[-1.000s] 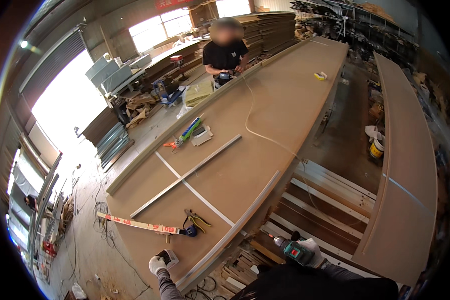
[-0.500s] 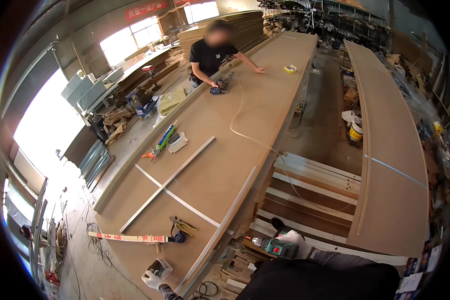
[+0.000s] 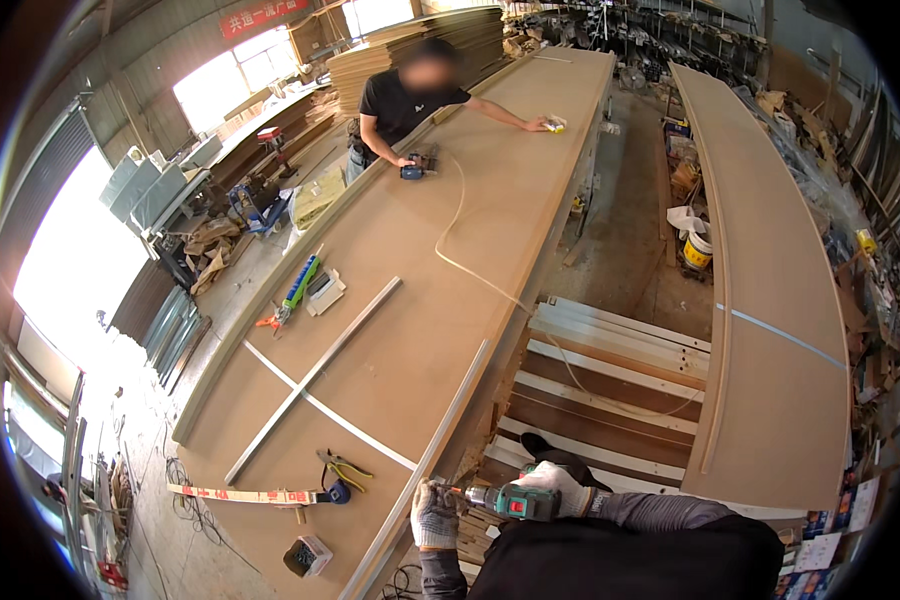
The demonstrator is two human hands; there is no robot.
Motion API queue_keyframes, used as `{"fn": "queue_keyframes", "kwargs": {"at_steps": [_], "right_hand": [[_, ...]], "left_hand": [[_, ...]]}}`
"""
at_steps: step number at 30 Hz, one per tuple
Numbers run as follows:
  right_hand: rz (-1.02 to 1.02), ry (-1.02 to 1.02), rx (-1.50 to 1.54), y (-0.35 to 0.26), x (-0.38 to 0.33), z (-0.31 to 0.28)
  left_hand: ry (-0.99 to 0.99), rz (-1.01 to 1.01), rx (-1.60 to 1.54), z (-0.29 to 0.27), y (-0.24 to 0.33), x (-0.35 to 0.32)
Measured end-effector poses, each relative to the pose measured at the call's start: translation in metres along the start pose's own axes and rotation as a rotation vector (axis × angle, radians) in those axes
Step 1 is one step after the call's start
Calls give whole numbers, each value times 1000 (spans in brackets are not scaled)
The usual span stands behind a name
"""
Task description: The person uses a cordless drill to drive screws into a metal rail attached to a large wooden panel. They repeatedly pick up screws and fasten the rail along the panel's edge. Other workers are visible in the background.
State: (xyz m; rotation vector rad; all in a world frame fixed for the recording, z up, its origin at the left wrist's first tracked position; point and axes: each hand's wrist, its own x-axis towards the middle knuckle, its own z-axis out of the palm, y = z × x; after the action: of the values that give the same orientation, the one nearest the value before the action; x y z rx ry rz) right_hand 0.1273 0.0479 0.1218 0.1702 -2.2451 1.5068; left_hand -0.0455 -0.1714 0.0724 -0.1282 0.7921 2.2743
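stretching away from the camera, a long brown board (image 3: 440, 300) is laid flat, with a second board (image 3: 770, 330) set apart on the right and pale slats (image 3: 610, 370) seen between them. a metal strip (image 3: 315, 375) is laid on the board, crossed by a thin white line. at the far end a person (image 3: 405, 100) is bent over the board. a green drill (image 3: 515, 500) is gripped by the gloved right hand (image 3: 560, 488), fingers wrapped round its body, its bit pointed left at the board's near edge. the gloved left hand (image 3: 435, 515) is curled against that edge at the bit. pliers (image 3: 345, 468) and a small box (image 3: 308, 555) are nearby
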Motion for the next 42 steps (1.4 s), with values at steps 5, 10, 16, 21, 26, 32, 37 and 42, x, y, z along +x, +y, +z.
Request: {"fn": "queue_keyframes", "kwargs": {"at_steps": [5, 10, 16, 21, 26, 32, 37, 42], "right_hand": [[-27, 16, -159, 12, -9, -20], [55, 63, -113, 21, -23, -25], [128, 101, 9, 25, -34, -29], [109, 107, -39, 20, -30, -31], [274, 120, 151, 32, -40, -26], [615, -49, 589, 21, -15, -30], [691, -395, 404, 36, 14, -31], [616, -768, -157, 41, 29, -45]], "left_hand": [[195, -91, -31, 23, -15, 17], [228, -157, 89, 22, -38, 35], [246, -187, 50, 42, -47, 41], [199, -92, 217, 45, -39, 41], [128, 22, 359, 62, -32, 37], [124, -105, -21, 28, -54, 67], [83, -151, -359, 17, -81, 100], [171, -290, -242, 68, -96, 102]]}}
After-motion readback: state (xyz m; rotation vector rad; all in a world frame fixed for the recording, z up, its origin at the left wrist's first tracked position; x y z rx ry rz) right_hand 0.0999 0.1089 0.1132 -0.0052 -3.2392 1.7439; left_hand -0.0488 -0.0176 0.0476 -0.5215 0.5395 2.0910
